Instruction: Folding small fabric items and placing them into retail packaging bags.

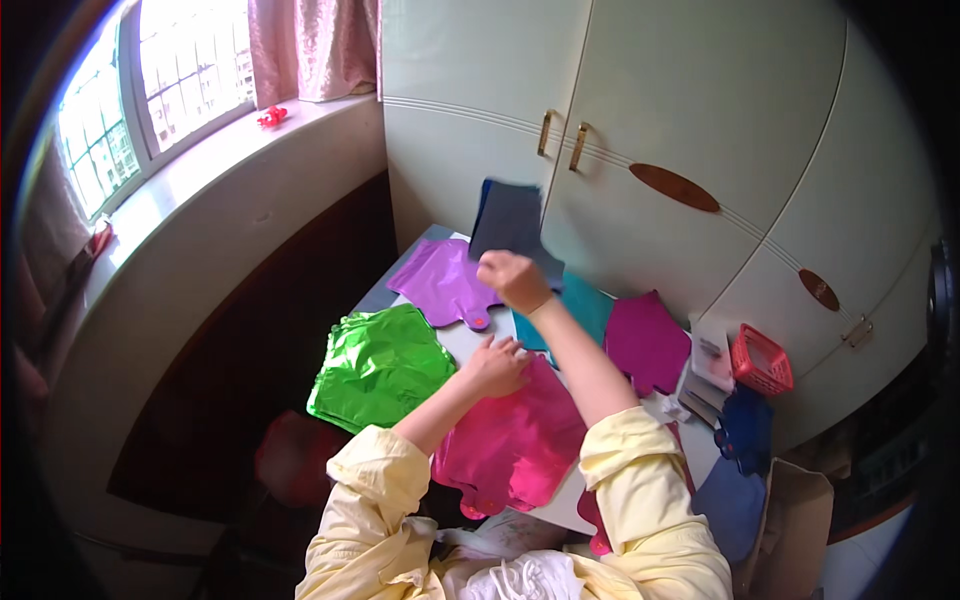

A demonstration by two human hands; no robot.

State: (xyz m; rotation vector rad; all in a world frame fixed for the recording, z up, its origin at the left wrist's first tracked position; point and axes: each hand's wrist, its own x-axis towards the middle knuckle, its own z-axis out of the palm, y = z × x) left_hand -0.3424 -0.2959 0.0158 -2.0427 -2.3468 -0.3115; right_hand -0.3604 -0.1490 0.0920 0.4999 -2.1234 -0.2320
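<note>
pale cabinets (700,90) are standing behind a white table (462,342), and a window (195,50) is letting daylight in from the left. glossy flat stacks are covering much of the tabletop: green (380,365) is lying to the left, purple (450,280) farther back, teal (585,308) and magenta (648,340) off to the right.

the dark stack (508,215) is sitting at the far side, before the cabinets, its long axis running roughly away from the person. the right hand (515,280) is reaching out to its near end, so most of the stack is lying beyond the knuckles and slightly leftward. this hand is clearly the nearer one. its fingers are curling inward, somewhat blurred; whether they are pinching a dark sheet or only closing on themselves, i cannot tell.

the left hand (497,366) is resting lower down, nearer the body, its fingers spreading loosely and apparently gripping nothing. it is lying over the far edge of the pink stack (520,440), which is stretching from there back toward the person's lap; how firmly it is touching, i cannot tell. the dark stack is lying straight ahead of this hand, past the right one, out of its reach as it is now.
</note>
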